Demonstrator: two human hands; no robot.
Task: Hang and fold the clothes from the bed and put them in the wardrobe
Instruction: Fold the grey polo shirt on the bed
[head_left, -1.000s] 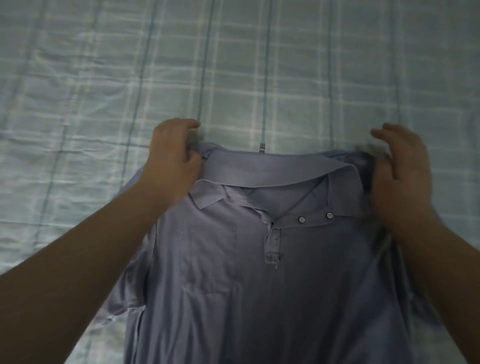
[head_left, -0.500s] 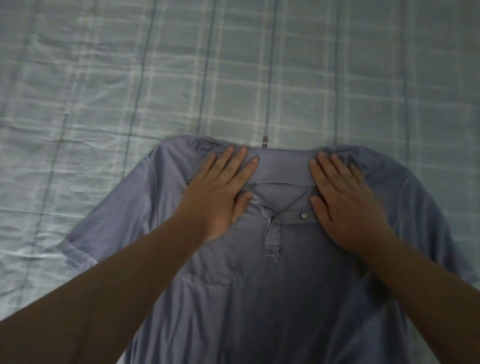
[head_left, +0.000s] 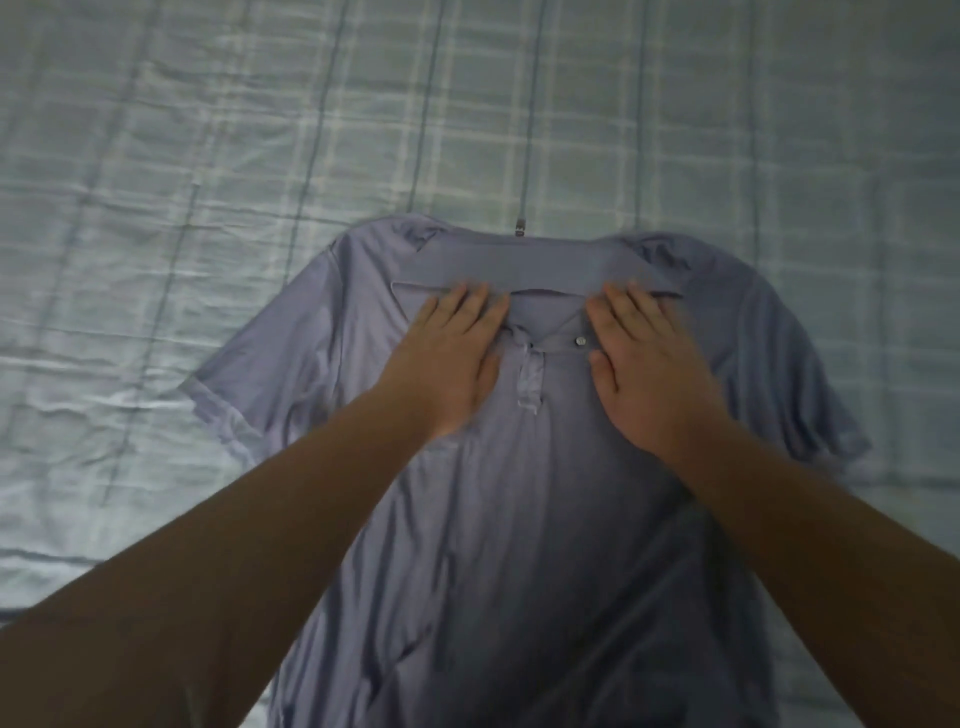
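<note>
A lavender-blue polo shirt (head_left: 519, 519) lies face up and spread flat on the bed, collar (head_left: 519, 260) toward the far side, both short sleeves out to the sides. My left hand (head_left: 447, 358) rests flat on the chest just left of the button placket, fingers together and pointing at the collar. My right hand (head_left: 644, 364) lies flat to the right of the placket, beside a small button. Both palms press on the fabric and neither hand grips it.
The bed is covered by a pale blue-green checked sheet (head_left: 208, 156), wrinkled at the left. A small zipper pull (head_left: 519, 226) lies on the sheet just beyond the collar. No wardrobe or hanger is in view.
My hands let go of the shoulders, moved inward onto the chest and slid down a little from the collar. The shirt now lies spread with its sleeves out.
</note>
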